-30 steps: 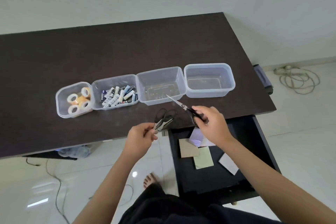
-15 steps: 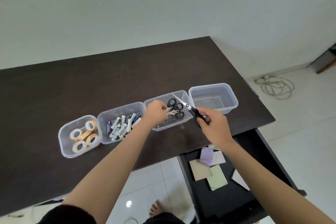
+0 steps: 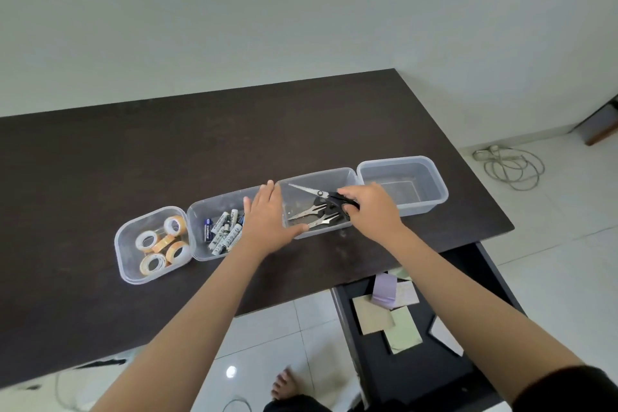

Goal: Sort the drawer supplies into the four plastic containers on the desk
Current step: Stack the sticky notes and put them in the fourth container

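Observation:
Four clear plastic containers stand in a row on the dark desk [image 3: 167,150]. The leftmost [image 3: 123,264] holds tape rolls [image 3: 160,244]. The second [image 3: 200,214] holds batteries [image 3: 222,231]. In the third container [image 3: 317,174] lie two pairs of scissors [image 3: 309,211]. My right hand [image 3: 373,207] grips the black handle of a third pair of scissors [image 3: 306,191], its blades low inside that container. My left hand [image 3: 267,221] hovers flat with straight fingers over the wall between the second and third containers and holds nothing. The fourth container [image 3: 436,184] is empty.
Below the desk's right front edge an open black drawer [image 3: 344,311] holds several sticky-note pads [image 3: 394,308]. A coiled white cable [image 3: 511,167] lies on the tiled floor at the right. A bare foot [image 3: 284,385] shows under the desk edge.
My left hand has let go of two pairs of scissors in the third container and opened flat. My right hand has brought its scissors down into the same container.

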